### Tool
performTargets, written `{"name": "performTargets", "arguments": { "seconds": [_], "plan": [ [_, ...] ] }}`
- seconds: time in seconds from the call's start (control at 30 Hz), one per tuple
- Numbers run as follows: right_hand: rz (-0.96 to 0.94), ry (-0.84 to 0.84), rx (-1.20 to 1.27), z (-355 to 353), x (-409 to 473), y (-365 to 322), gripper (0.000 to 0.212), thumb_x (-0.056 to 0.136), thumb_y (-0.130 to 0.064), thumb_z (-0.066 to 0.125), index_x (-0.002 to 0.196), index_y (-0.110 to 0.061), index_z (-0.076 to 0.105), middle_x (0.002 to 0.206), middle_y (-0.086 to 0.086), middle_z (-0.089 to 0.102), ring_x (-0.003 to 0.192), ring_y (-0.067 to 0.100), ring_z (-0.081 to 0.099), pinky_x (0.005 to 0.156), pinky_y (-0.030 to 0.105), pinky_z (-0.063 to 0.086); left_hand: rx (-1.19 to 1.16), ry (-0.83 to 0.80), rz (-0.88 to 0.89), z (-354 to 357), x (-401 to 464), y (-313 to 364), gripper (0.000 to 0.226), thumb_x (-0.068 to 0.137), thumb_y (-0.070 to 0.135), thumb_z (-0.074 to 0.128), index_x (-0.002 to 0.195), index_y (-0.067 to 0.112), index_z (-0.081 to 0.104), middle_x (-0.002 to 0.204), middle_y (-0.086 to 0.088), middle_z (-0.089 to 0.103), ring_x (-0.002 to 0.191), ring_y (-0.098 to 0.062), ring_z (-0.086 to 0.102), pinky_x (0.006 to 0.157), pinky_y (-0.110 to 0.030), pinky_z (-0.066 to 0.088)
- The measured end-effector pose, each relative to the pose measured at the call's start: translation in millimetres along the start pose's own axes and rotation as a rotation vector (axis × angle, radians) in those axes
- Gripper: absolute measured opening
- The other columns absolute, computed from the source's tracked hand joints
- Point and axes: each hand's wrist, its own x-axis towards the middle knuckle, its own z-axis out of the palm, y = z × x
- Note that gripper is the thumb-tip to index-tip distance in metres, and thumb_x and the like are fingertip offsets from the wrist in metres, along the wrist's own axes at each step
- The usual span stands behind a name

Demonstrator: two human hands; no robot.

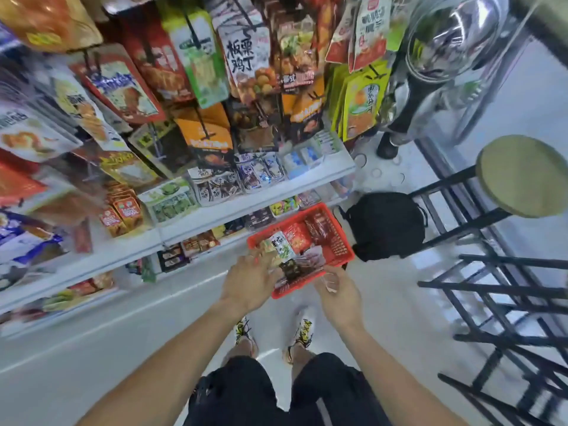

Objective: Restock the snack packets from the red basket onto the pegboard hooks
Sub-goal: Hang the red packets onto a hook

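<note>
On the floor beside the bottom shelves sits the red basket (341, 241), holding a loose pile of snack packets (295, 238) in white, green, red and dark wrappers. Both arms reach down toward its near edge. The left hand (250, 279) is over the near-left corner of the basket, back of the hand up, fingers bent down among the packets; motion blur hides whether they grip one, so I cannot tell. The right hand (336, 287) hovers just beside the basket's near-right rim, palm partly turned up, fingers loosely curled and apart; something pale seems to lie against them, but I cannot tell if it is held. Above and to the left, hanging packets (242, 56) crowd the pegboard hooks over white shelves (215, 210) stocked with smaller packs. To the right of the basket lie a black bag (387, 226) and, farther right, a round stool (522, 176) on black legs.
</note>
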Motion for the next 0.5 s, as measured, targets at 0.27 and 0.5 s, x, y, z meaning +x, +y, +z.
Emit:
{"name": "performTargets", "arguments": {
  "seconds": [0.27,0.5],
  "plan": [
    [0.161,0.005,0.048,69,97,111,0.041,0.097,-0.025,0.071,0.135,-0.013,0.061,0.126,0.002,0.07,0.114,0.02,0.067,0.103,0.04,0.052,-0.067,-0.092,-0.016,136,110,-40,0.05,0.111,0.048,0.042,0.157,0.03,0.043,0.158,-0.011,0.046,0.14,-0.036,0.046,0.112,-0.047,0.045],
    [0.127,-0.071,-0.027,172,242,238,0.044,0.096,-0.025,0.073,0.135,-0.01,0.06,0.124,0.006,0.071,0.113,0.024,0.068,0.101,0.048,0.054,-0.033,-0.088,0.008,271,234,-122,0.054,0.106,0.022,0.057,0.158,0.025,0.043,0.155,-0.013,0.048,0.135,-0.038,0.05,0.106,-0.043,0.045]
  ]
}}
